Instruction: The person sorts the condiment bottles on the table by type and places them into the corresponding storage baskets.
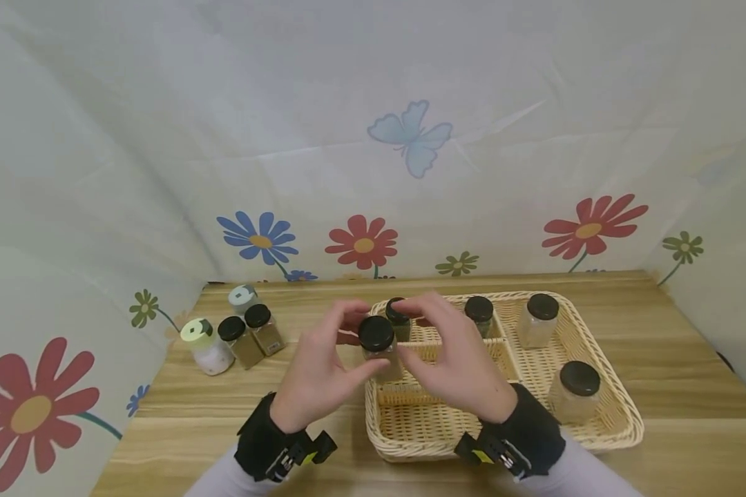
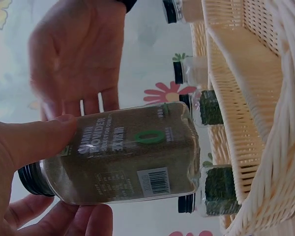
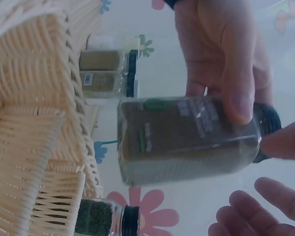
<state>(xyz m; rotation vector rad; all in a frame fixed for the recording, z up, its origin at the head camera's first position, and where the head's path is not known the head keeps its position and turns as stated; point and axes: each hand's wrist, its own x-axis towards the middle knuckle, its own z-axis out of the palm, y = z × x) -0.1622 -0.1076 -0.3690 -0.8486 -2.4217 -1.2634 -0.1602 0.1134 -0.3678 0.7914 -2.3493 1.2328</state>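
Note:
A clear jar of brown powder with a black cap [image 1: 388,367] [image 2: 123,157] [image 3: 187,135] is gripped by my left hand [image 1: 320,369] [image 2: 24,145] [image 3: 226,54], its thumb on the jar's side. In the head view it stands over the left edge of the wicker basket [image 1: 379,442]; the left wrist view shows it just clear of the basket side. My right hand [image 1: 456,352] [image 2: 76,59] [image 3: 265,211] is on the jar's other side, thumb at the cap, its fingers apart from the jar.
Jars with dark green contents [image 1: 399,330] [image 1: 479,317] stand in the basket's back compartments, and two pale-filled jars [image 1: 537,328] [image 1: 573,400] in its right one. On the table at left are two brown-filled jars [image 1: 247,348] [image 1: 269,337], a green-lidded container [image 1: 213,357] and a white-lidded one [image 1: 243,297].

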